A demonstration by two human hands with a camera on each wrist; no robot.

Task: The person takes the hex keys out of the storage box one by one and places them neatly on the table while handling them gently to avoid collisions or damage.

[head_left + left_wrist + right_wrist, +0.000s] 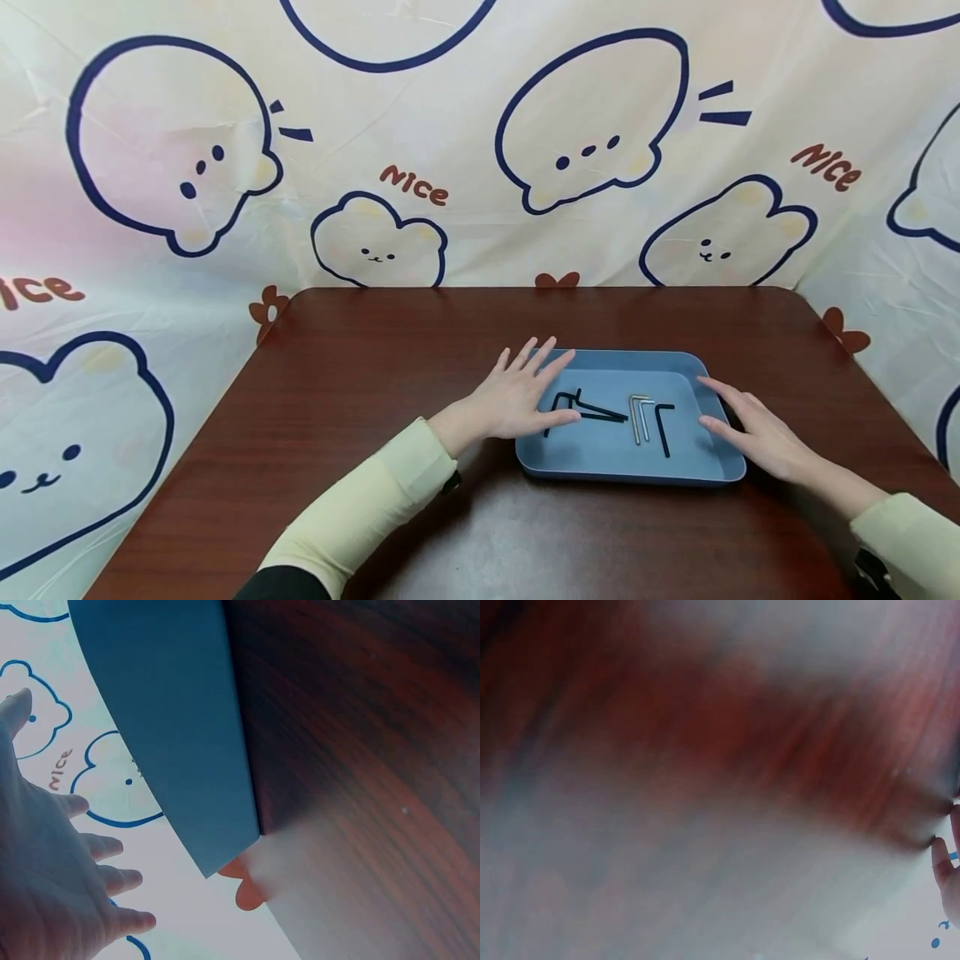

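A blue rectangular tray point(705, 442) stands on the table. Several black hex keys point(603, 409) lie crossed in its left half. Toward the right are two silvery hex keys point(636, 421) side by side and one black hex key point(663, 433). My left hand point(513, 402), fingers spread, hovers over the tray's left rim and holds nothing. My right hand point(765, 429) is at the right rim with fingers extended; whether it touches cannot be told. The left wrist view shows the tray's outer side point(165, 735) beyond the spread left hand point(45, 877).
The dark brown wooden table point(360, 375) extends around the tray. A pale cloth point(465, 117) with cartoon bear outlines hangs behind and at both sides. Blurred tabletop point(720, 735) fills most of the right wrist view, with fingers at its right edge.
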